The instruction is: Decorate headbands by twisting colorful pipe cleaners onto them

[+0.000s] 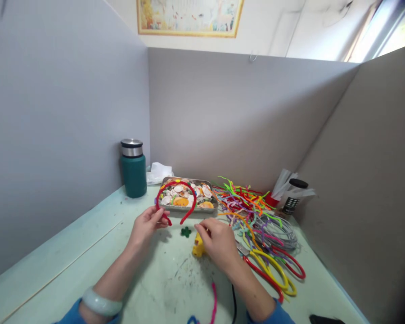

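Note:
My left hand point(147, 226) pinches one end of a red fuzzy headband point(193, 211), which stands up as an open arch with small coloured pieces along it. My right hand point(219, 238) is closed, thumb and fingertips together near the headband's free end; whatever is between them is too small to make out. Under that hand lies a yellow tool point(198, 248), partly hidden, that looks like a glue gun. A dark green flower-shaped piece point(186, 231) rests on the table between my hands.
Behind the headband sits a metal tray point(189, 210) of mixed flat pieces. Coloured pipe cleaners point(243, 198) are heaped to the right, with yellow loops point(273, 270) in front. A green bottle point(134, 175) stands at left, a black-lidded jar point(292, 198) at right. Grey partitions point(222, 117) enclose the table.

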`<state>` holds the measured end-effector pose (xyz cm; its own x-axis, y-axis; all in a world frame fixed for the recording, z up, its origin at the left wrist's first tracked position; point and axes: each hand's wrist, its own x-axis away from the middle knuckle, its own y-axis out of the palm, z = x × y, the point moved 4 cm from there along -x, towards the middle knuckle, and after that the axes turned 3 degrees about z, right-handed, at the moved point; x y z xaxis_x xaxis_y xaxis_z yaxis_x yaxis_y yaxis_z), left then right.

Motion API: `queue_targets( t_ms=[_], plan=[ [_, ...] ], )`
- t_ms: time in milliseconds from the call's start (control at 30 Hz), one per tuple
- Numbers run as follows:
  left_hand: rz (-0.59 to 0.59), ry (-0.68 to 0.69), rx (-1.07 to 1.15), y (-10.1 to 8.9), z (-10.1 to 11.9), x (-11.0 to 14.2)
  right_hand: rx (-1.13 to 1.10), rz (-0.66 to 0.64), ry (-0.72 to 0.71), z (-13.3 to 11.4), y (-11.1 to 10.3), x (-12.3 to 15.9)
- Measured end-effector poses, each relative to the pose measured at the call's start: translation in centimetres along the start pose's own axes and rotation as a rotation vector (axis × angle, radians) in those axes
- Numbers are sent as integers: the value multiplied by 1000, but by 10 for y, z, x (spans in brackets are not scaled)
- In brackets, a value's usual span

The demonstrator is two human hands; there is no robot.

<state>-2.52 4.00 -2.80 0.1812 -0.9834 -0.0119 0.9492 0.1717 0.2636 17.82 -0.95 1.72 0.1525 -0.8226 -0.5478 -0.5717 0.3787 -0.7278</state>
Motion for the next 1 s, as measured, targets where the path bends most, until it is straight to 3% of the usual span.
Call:
queue_targets(
  t_ms=[67,200,333,633,833,1000],
  plan=[
    [-40,75,-1,3,6,3,-74,76,64,6,-3,-2],
    [-90,102,5,10,9,10,-251,163,104,6,-10,-4],
    [-110,91,-1,15,12,16,-320,158,48,1,-12,-5],
    [-102,32,-50,14,13,20,-484,90,230,18,0,-6],
    [-58,-36,-62,12,4,15,-514,58,288,20,3,-5],
    [-48,2,-27,12,8,15,-539,74,289,19,4,-4]
  ],
)
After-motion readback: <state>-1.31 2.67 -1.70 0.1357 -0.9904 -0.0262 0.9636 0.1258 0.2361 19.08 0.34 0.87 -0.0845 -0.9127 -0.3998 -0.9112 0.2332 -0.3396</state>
